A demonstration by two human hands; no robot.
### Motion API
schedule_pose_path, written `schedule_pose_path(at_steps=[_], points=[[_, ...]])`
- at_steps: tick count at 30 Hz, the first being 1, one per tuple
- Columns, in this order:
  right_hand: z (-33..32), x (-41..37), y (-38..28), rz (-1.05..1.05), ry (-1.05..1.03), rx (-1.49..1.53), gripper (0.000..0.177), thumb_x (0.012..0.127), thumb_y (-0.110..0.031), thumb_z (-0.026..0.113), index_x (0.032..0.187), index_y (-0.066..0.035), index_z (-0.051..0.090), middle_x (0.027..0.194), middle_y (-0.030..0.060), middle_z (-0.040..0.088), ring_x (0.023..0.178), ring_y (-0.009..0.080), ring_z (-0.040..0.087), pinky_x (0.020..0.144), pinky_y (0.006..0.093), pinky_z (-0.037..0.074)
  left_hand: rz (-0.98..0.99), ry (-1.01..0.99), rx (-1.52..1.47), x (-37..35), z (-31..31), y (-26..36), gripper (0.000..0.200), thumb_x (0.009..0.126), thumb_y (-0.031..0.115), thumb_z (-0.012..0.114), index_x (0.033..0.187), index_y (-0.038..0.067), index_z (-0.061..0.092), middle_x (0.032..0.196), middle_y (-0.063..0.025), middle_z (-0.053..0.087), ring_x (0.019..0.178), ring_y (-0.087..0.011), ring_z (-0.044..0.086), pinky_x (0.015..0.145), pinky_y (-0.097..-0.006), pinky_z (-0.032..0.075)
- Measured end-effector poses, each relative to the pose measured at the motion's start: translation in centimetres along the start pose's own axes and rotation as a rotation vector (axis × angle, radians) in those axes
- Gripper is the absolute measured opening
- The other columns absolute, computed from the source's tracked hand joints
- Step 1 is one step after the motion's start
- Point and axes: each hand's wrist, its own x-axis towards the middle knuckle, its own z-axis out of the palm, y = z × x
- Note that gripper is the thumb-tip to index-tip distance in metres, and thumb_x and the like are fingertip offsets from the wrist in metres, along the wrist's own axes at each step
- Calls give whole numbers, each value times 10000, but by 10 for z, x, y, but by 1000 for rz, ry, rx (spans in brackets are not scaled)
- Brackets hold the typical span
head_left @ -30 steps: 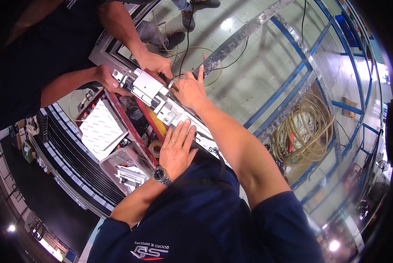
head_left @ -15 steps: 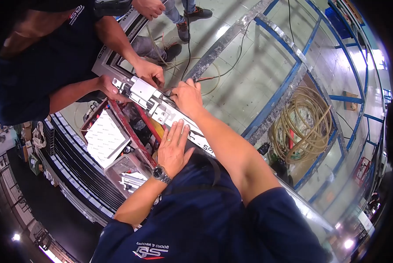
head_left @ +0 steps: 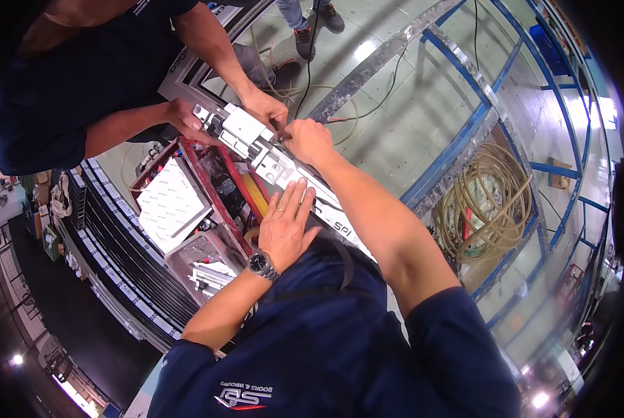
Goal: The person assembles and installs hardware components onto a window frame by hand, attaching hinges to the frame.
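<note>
A white metal profile (head_left: 334, 214) with lettering runs diagonally in front of me. White hinge-like hardware (head_left: 245, 129) sits at its far end. My left hand (head_left: 286, 221), with a ring and a watch, lies flat on the profile's near part, fingers stretched out. My right hand (head_left: 308, 142) is at the profile's far edge, fingers curled in; what they hold is hidden. Right beside it, a co-worker's hand (head_left: 264, 109) reaches to the same edge. The co-worker's other hand (head_left: 184, 120) grips the hardware end.
Below the profile stands a red tool tray (head_left: 214, 202) with white papers (head_left: 171, 205) and a clear bin (head_left: 186, 259). At right is a blue metal rack (head_left: 451, 157) with a coiled hose (head_left: 482, 202). Long dark profiles (head_left: 127, 265) lie at left. Another person's shoes (head_left: 303, 43) show at the top.
The view has shifted, so most things appear slightly right. My right hand's fingers look more curled, closer to the co-worker's hand. My left hand stays flat on the profile.
</note>
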Motion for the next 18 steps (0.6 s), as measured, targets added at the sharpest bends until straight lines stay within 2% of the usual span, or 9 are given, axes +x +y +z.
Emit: schedule_pose_path(at_steps=[4,7,13,18], points=[[4,3,-5,-22,5,-41,183,852,-221,729,952,-74,771,961,213,759,967,409,733,877,500,581,22,-54,-6,4,-13,-2,835,827,324,828,1535,53,477,1630,-184,421,1489,-359,433,1206,-501,377],[1,4,-3,-45,-31,-47,168,861,-169,701,969,-67,780,1010,217,761,991,406,739,882,501,588,36,-86,-17,7,-19,-4,824,830,319,827,1527,49,481,1625,-184,425,1482,-359,440,1206,-488,381],[-2,14,3,-65,-124,-30,187,865,-134,677,991,-32,769,986,243,751,973,418,738,880,496,592,73,-114,-37,11,-24,-12,795,828,305,827,1507,51,501,1619,-182,432,1472,-359,451,1206,-484,391],[3,9,-4,-62,-68,-47,200,835,-149,703,986,-32,764,966,243,748,963,420,727,883,499,581,95,-153,-21,13,-28,-17,774,835,305,822,1498,51,513,1614,-184,438,1464,-354,465,1199,-482,404]])
